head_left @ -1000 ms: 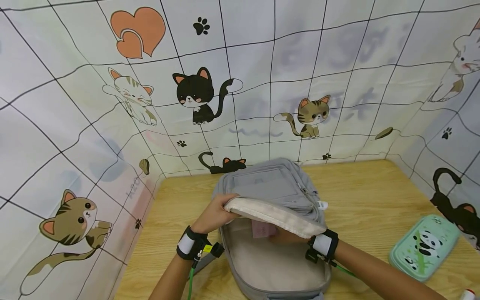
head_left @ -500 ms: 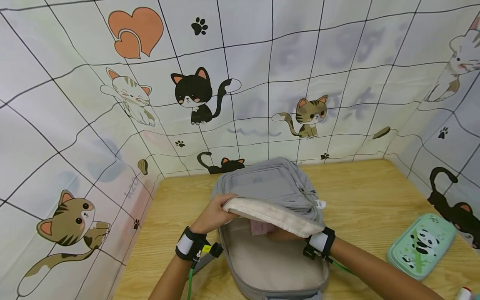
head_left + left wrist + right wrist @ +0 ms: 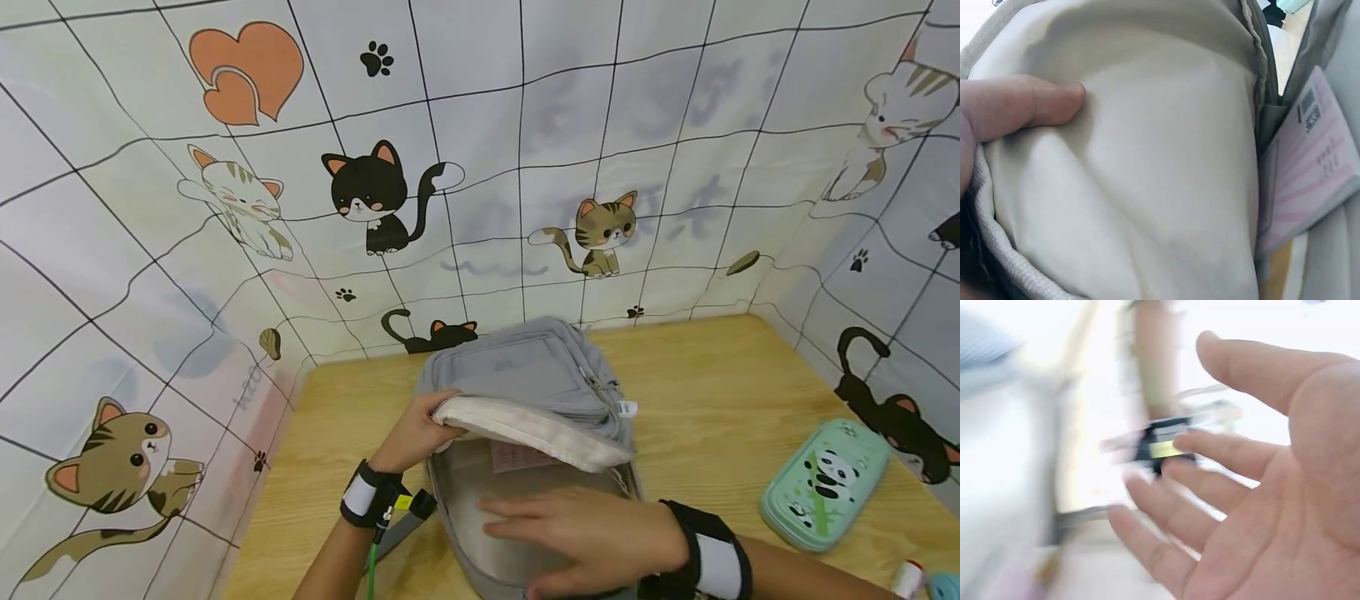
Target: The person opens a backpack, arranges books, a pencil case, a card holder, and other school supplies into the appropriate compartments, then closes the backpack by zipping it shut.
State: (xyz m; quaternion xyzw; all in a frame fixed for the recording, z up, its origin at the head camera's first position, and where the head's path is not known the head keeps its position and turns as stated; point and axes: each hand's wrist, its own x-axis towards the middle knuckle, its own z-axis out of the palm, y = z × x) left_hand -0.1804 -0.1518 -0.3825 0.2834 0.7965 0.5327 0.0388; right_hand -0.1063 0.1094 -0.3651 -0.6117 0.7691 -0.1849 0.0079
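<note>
A grey backpack [image 3: 517,367] lies on the table with its main compartment unzipped, the pale lining showing. My left hand [image 3: 416,433] grips the edge of the raised flap [image 3: 532,425]; in the left wrist view its thumb [image 3: 1054,103] presses on the cream lining. Inside the bag, under the flap, sits a pink booklet-like item [image 3: 1310,162] with a barcode, partly hidden in the head view. Over the compartment opening hovers my right hand [image 3: 577,533], fingers spread and holding nothing; the right wrist view shows its bare palm [image 3: 1260,531].
A mint-green panda pencil case [image 3: 825,483] lies on the wooden table [image 3: 697,375] at the right. A small white tube with a red end [image 3: 909,577] sits near the lower right corner. Cat-patterned cloth [image 3: 495,192] covers the walls behind and beside the table.
My right hand has come out from under the flap, back toward me, and is now empty. The pink item stays inside. My left hand still holds the flap; the head view has shifted slightly.
</note>
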